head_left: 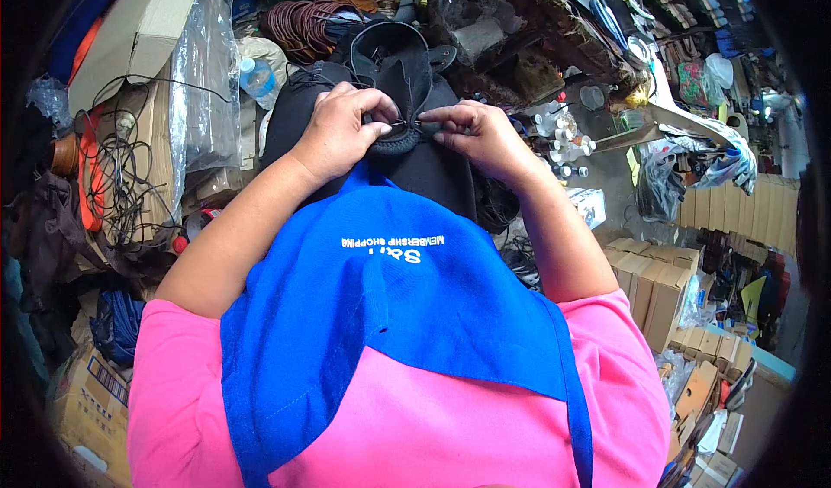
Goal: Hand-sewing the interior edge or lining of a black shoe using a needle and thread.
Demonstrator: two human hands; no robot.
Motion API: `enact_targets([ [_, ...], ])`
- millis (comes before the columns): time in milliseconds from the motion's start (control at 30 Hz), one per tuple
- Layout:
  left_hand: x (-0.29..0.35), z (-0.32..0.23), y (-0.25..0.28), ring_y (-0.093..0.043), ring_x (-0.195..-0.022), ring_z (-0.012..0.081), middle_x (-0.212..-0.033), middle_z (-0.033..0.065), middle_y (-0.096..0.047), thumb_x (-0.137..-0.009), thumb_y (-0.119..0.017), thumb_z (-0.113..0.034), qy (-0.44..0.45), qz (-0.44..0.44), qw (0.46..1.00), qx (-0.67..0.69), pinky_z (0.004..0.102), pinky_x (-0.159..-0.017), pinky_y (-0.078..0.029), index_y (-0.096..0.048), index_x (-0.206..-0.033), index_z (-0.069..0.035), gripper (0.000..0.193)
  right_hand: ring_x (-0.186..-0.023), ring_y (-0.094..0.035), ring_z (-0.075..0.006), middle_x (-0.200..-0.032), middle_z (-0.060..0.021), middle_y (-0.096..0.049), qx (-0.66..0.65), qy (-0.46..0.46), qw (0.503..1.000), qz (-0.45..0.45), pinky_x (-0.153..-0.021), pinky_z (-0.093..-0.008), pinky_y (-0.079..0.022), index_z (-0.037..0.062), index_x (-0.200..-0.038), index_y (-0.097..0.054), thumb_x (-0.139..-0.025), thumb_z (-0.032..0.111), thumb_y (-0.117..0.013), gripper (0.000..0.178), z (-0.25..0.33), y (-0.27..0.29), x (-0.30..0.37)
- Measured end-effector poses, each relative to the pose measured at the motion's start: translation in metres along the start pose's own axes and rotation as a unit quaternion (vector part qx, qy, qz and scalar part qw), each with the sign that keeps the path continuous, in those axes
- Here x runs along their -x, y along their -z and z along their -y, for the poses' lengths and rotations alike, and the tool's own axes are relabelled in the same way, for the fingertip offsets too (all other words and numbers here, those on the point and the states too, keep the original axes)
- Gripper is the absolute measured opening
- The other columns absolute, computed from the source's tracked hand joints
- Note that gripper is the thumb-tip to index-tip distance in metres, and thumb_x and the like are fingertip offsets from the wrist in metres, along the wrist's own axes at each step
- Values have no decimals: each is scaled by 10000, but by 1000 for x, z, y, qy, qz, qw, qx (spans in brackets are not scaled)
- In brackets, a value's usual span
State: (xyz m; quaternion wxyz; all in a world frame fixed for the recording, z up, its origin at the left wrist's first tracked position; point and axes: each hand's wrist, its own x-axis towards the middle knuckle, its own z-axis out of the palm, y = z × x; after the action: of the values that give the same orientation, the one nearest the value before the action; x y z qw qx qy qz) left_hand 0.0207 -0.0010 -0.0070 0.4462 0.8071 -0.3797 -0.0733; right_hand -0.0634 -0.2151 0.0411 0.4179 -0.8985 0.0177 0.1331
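A black boot or high shoe (418, 62) lies in my lap over black cloth, its round collar opening away from me and its ribbed end (395, 144) towards me. My left hand (344, 131) is at the left side of this shoe, thumb and forefinger pinched at its middle. From the right, my right hand (481, 139) meets the same spot with forefinger and thumb close together. Thin dark strands seem to run between the fingertips, too small to make out. The fingertips of both hands are close to each other, just above the ribbed end.
A coil of brown cord (303, 29) lies beyond the shoe. At left are a water bottle (256, 77), a tangled black cable (121, 181) and cardboard (143, 34). Small bottles (567, 138) stand at right, near a pale metal frame (666, 112). Stacked boxes (649, 285) fill the lower right.
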Motion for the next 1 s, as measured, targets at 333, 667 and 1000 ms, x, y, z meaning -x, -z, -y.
enact_targets([
  [333, -15, -4, -5, -614, -740, 194, -770, 38, -667, -724, -718, -147, 108, 102, 988, -39, 351, -724, -434, -634, -863, -80, 176, -742, -568, -41, -820, 16, -651, -296, -83, 950, 53, -694, -207, -474, 31, -1011, -678, -787, 50, -719, 228, -27, -4, -20],
  [667, -33, -12, 7, -600, -886, 224, -812, 30, -674, -759, -695, -225, 79, 175, 979, -67, 420, -832, -343, -665, -840, -135, 124, -688, -573, -60, -714, 4, -656, -142, -145, 974, 103, -657, -224, -453, 33, -775, -680, -728, 116, -788, 144, 6, 12, -40],
  [1000, -25, -10, 14, -628, -814, 328, -858, 142, -647, -825, -589, -103, 65, 171, 981, -69, 385, -725, -492, -600, -932, -40, 125, -775, -544, -72, -799, 46, -578, -175, 31, 984, 18, -711, -226, -432, 51, -943, -656, -786, 166, -755, 218, -40, 1, -22],
])
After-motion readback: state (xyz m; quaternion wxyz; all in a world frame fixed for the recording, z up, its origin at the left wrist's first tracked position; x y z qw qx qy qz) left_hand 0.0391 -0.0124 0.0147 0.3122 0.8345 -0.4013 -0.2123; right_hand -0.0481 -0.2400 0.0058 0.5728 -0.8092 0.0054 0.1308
